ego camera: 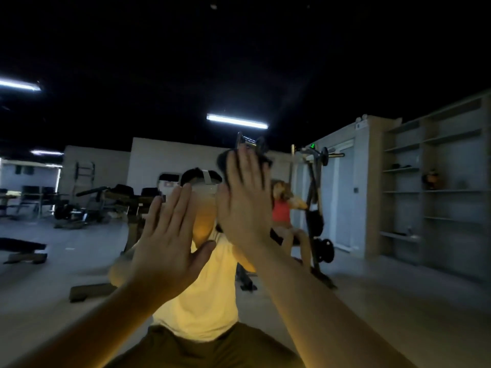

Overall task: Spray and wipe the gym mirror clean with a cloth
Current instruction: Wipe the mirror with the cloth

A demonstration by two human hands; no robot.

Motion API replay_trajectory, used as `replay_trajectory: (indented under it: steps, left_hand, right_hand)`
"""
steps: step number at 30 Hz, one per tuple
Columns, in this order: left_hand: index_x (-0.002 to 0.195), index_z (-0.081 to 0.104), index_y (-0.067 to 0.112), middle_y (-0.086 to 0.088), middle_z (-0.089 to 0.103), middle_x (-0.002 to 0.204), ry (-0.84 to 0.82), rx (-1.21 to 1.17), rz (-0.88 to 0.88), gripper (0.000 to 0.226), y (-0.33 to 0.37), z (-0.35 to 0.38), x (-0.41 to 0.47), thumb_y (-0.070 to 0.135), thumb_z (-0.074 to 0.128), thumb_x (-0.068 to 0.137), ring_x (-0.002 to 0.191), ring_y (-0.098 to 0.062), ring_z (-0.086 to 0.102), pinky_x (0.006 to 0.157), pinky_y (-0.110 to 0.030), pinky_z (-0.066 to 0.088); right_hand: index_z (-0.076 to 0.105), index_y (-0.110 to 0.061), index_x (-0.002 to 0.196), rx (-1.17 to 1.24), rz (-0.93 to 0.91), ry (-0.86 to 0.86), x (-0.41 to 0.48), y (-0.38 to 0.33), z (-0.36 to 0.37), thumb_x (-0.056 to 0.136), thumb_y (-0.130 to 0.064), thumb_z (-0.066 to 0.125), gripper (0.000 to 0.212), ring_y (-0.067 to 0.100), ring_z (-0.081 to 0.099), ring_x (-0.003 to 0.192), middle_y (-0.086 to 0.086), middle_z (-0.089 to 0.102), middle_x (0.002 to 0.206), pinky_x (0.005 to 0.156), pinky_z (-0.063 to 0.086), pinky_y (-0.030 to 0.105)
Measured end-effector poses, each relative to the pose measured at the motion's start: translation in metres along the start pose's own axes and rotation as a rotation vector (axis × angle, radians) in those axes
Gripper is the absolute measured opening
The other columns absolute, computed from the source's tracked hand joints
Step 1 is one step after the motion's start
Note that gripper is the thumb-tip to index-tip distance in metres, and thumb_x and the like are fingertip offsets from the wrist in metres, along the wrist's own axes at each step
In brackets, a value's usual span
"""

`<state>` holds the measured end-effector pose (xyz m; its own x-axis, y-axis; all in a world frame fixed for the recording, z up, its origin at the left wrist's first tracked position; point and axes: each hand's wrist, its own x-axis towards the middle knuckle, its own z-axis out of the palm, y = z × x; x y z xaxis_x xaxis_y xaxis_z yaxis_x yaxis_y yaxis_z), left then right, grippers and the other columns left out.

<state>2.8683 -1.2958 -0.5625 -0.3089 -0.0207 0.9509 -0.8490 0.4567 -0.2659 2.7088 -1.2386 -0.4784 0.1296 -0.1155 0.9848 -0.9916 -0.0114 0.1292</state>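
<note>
Mirror (385,301) reflects barbell rack (316,208), shelves (435,181); right grip (244,203) flat on dark cloth (223,162); left grip (167,235) spread (fingers straight).

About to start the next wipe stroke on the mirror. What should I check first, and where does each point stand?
1. Cloth under the wiping hand: ok. The right hand presses the dark cloth with straight fingers.
2. Left hand free: ok. It is open and holds nothing.
3. Cloth flat on the mirror: cannot tell. The hand covers most of it.
4. Spray bottle at hand: cannot tell. None is in view.
5. Glass wetted: cannot tell. The picture is dim and blurred.
</note>
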Motion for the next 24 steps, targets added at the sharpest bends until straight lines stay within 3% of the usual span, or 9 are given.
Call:
replay_trajectory:
  steps: [3,6,8,12,15,17,20,24]
  left_hand:
    - [0.165,0.013,0.0,-0.019,0.005,0.174,-0.07,0.027,0.009,0.097,-0.004,-0.004,0.0,0.065,0.046,0.1,0.162,-0.032,0.005,0.128,-0.059,0.018]
    - [0.166,0.01,0.004,-0.016,0.002,0.175,-0.126,0.028,0.019,0.095,-0.009,-0.008,0.001,0.067,0.039,0.101,0.163,-0.029,0.003,0.129,-0.057,0.016]
    - [0.166,0.014,0.005,-0.016,0.006,0.175,-0.132,0.022,0.019,0.093,-0.011,-0.01,0.002,0.067,0.036,0.101,0.162,-0.029,0.005,0.129,-0.056,0.016]
    - [0.159,0.037,0.001,-0.022,0.032,0.166,-0.05,0.005,0.03,0.083,-0.011,-0.018,0.015,0.06,0.04,0.101,0.156,-0.037,0.027,0.128,-0.057,0.016]
    - [0.162,0.03,0.003,-0.02,0.023,0.17,-0.027,0.015,0.012,0.083,-0.013,-0.018,0.032,0.058,0.043,0.101,0.16,-0.034,0.019,0.129,-0.057,0.013]
    - [0.163,0.025,0.002,-0.019,0.017,0.172,-0.015,0.017,0.001,0.085,-0.013,-0.016,0.043,0.058,0.041,0.102,0.161,-0.033,0.014,0.13,-0.055,0.011]
    - [0.163,0.023,0.0,-0.021,0.017,0.172,0.022,0.003,-0.054,0.085,-0.013,-0.016,0.059,0.058,0.037,0.103,0.161,-0.033,0.014,0.13,-0.054,0.011]
    - [0.16,0.026,-0.004,-0.024,0.024,0.169,0.079,-0.012,-0.143,0.074,-0.014,-0.02,0.073,0.041,0.039,0.103,0.159,-0.035,0.02,0.13,-0.054,0.012]
  right_hand:
    - [0.032,-0.009,0.16,0.078,-0.17,-0.074,-0.001,-0.004,-0.003,0.105,-0.027,0.027,0.058,0.021,0.01,0.16,0.01,0.022,0.17,0.13,0.007,0.047]
    - [0.029,-0.009,0.161,-0.023,-0.181,-0.083,-0.007,0.027,-0.011,0.104,-0.026,0.027,0.06,0.023,0.01,0.16,0.01,0.019,0.171,0.13,0.008,0.047]
    - [0.026,-0.009,0.162,-0.136,-0.075,-0.077,-0.011,0.059,-0.018,0.104,-0.029,0.022,0.061,0.026,0.011,0.159,0.012,0.018,0.171,0.129,0.012,0.051]
    - [0.02,-0.01,0.163,-0.2,0.273,-0.043,-0.015,0.133,-0.037,0.105,-0.035,0.016,0.063,0.029,0.013,0.159,0.014,0.018,0.171,0.128,0.017,0.054]
    - [0.026,-0.006,0.162,-0.16,0.545,0.05,0.003,0.154,-0.044,0.104,-0.034,0.017,0.064,0.033,0.022,0.156,0.018,0.025,0.168,0.124,0.024,0.056]
    - [0.026,-0.006,0.162,-0.146,0.58,0.087,0.022,0.137,-0.039,0.104,-0.033,0.017,0.064,0.034,0.022,0.156,0.018,0.025,0.168,0.123,0.025,0.057]
    - [0.021,-0.009,0.163,-0.196,0.378,0.075,0.05,0.077,-0.026,0.102,-0.036,0.019,0.066,0.033,0.016,0.158,0.017,0.019,0.17,0.126,0.021,0.055]
    - [0.022,-0.011,0.163,-0.154,-0.155,-0.015,0.072,-0.009,-0.001,0.105,-0.029,0.04,0.064,0.03,0.01,0.159,0.014,0.016,0.171,0.127,0.013,0.052]
